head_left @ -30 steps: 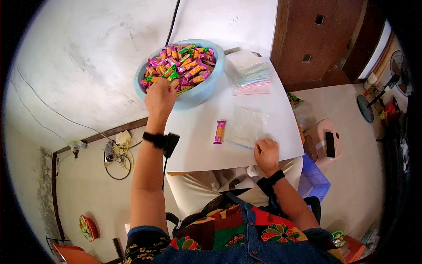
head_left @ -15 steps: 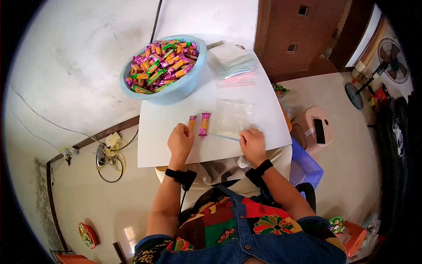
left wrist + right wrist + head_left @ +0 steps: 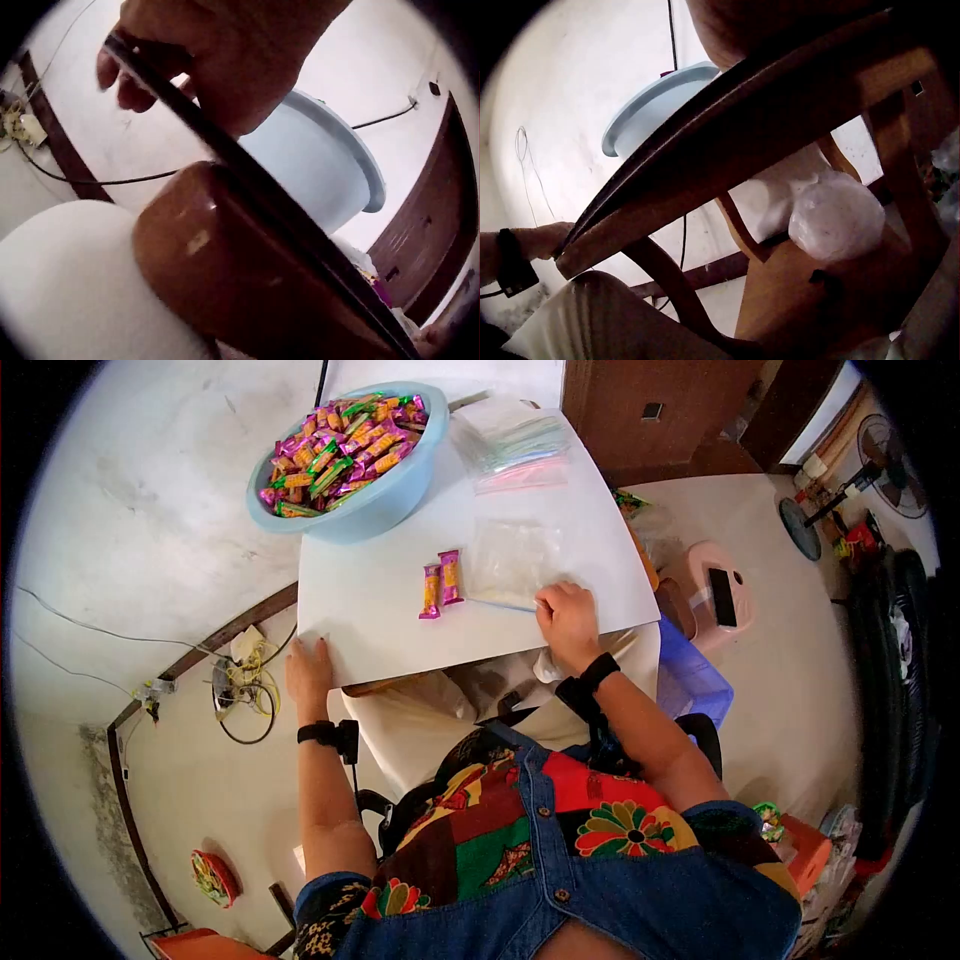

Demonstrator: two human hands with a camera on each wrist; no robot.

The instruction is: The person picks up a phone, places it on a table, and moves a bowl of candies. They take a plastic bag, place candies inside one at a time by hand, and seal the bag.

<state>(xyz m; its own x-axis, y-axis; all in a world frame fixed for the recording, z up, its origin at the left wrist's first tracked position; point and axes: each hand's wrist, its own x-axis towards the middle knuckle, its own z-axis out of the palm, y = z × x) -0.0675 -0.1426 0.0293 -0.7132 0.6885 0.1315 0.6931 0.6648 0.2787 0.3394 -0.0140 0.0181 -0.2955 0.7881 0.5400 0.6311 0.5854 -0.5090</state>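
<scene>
My left hand (image 3: 309, 668) lies over the left edge of the white table (image 3: 380, 635), thumb on top, fingers along the outer side. It holds nothing loose. Two purple-wrapped snack bars, the left one (image 3: 430, 592) and the right one (image 3: 451, 576), lie side by side on the table. To their right a clear zip bag (image 3: 515, 555) lies flat, its blue zip strip towards me. My right hand (image 3: 568, 624), fingers curled, holds the bag's near right corner, which is hidden beneath it. At the back left stands a light-blue basin (image 3: 385, 510) heaped with purple and green wrapped bars (image 3: 345, 450).
Flat plastic bags (image 3: 525, 450) are stacked at the table's far side. A blue crate (image 3: 690, 670) stands by the right table leg, and a pink stool (image 3: 715, 595) beyond it. Under the tabletop sits a knotted white plastic bag (image 3: 836, 217). Cables (image 3: 250, 675) lie on the floor at left.
My left hand came back from the basin with a second bar, laid it beside the first, and moved left to the table edge. The right hand stayed at the bag's corner.
</scene>
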